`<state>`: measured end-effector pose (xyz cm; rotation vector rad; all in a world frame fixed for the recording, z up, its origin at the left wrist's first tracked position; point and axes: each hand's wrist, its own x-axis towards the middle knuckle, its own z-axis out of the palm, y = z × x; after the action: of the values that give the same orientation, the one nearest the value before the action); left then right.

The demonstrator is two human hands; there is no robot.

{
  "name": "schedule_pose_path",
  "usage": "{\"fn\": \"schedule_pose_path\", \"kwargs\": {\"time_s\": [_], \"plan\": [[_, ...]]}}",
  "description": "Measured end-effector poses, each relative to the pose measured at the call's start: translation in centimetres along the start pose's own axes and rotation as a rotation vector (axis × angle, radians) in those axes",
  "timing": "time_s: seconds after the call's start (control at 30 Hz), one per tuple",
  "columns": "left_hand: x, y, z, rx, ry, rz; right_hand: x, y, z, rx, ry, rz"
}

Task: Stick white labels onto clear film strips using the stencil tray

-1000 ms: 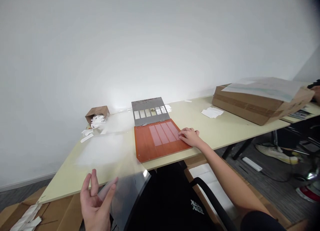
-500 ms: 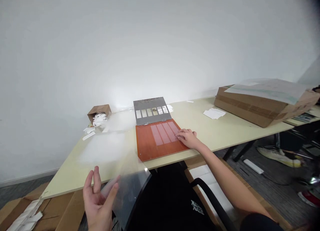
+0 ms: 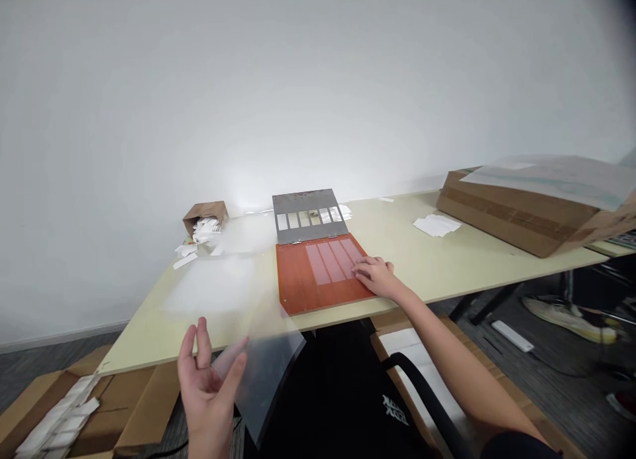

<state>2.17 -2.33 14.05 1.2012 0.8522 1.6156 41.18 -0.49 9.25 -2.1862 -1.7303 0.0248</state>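
Note:
My left hand (image 3: 211, 389) pinches a clear plastic sheet (image 3: 265, 373) between thumb and fingers, at the table's front edge and over my lap. Two of its fingers point up, off the sheet. My right hand (image 3: 375, 275) lies on the right side of an orange board (image 3: 298, 290), fingertips at the rightmost of several pale translucent strips (image 3: 330, 260) laid side by side. Whether those fingers grip a strip or only press on it, I cannot tell. Hinged to the board's back edge, a grey frame (image 3: 304, 201) with a row of rectangular windows stands raised.
A small cardboard box (image 3: 205, 210) spills white strips at the back left. White paper pieces (image 3: 437, 225) lie right of the board, near a large carton (image 3: 511, 210). Stacked clear sheets (image 3: 213, 283) sit left. An open carton (image 3: 134, 406) is on the floor, lower left.
The whole view has shifted slightly, so the table appears further right. My left hand still has the plastic sheet, and my right hand stays on the orange board.

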Motion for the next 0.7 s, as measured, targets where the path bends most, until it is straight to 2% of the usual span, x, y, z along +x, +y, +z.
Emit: {"fn": "schedule_pose_path", "kwargs": {"time_s": [0.1, 0.2, 0.27, 0.33, 0.4, 0.53, 0.63, 0.7], "plan": [[0.2, -0.3, 0.1, 0.003, -0.003, 0.047, -0.3, -0.9, -0.4, 0.022, 0.014, 0.004], [0.4, -0.2, 0.4, 0.009, -0.001, 0.119, -1.2, -4.0, -1.3, 0.104, 0.054, -0.07], [0.5, 0.0, 0.8, 0.039, -0.022, 0.201, -2.3, -7.6, -2.2, 0.284, 0.132, -0.247], [0.5, 0.2, 1.4, 0.072, -0.046, 0.26, -4.0, -12.1, -3.2, 0.468, 0.146, -0.448], [0.4, 0.5, 1.9, 0.075, -0.046, 0.281, -5.8, -16.6, -3.8, 0.625, 0.15, -0.545], [0.0, 0.5, 2.3, -0.038, -0.048, 0.227, -8.7, -23.3, -3.7, 0.902, 0.148, -0.499], [-0.5, 0.3, 2.1, -0.126, -0.088, 0.151, -9.9, -25.8, -2.7, 1.036, 0.131, -0.348], [-0.8, 0.1, 2.1, -0.169, -0.107, 0.157, -10.2, -26.7, -2.0, 1.078, 0.16, -0.256]]}}
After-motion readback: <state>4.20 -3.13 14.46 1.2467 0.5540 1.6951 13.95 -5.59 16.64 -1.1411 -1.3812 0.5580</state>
